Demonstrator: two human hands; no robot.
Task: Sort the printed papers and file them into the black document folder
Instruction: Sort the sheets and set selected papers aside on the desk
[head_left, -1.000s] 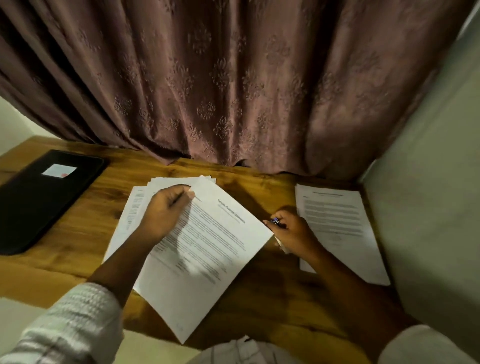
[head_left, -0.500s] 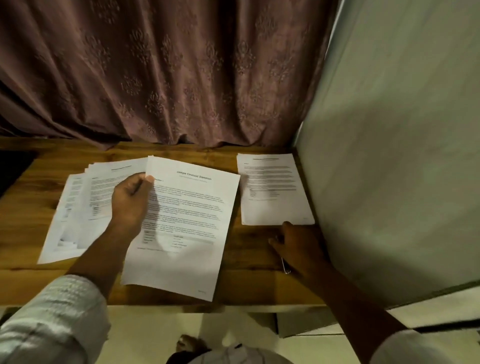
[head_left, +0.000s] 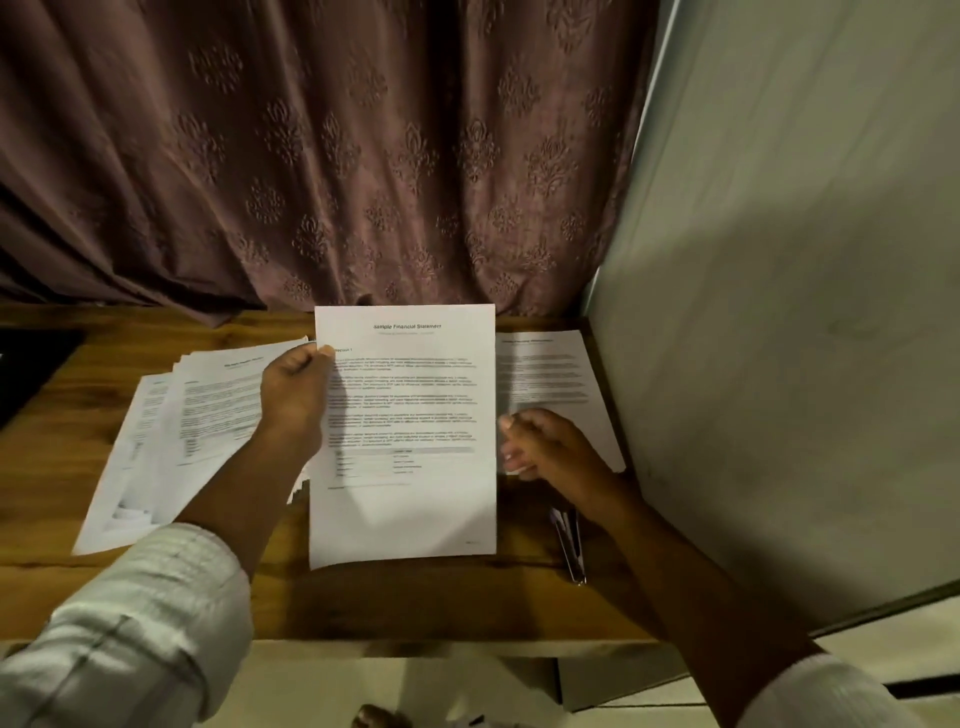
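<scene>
- Left hand (head_left: 296, 395) pinches the white printed sheet (head_left: 410, 499) by its left edge.
- Right hand (head_left: 556, 452), blurred, curls beside the right edge; I cannot tell whether it grips.

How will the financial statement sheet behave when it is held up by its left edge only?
The sheet is probably very light and floppy: the left hand pinches only its upper left edge. It looks flat now, but its free lower part may sag or curl. Apparently a single thin page, it could crease if gripped hard.
</scene>
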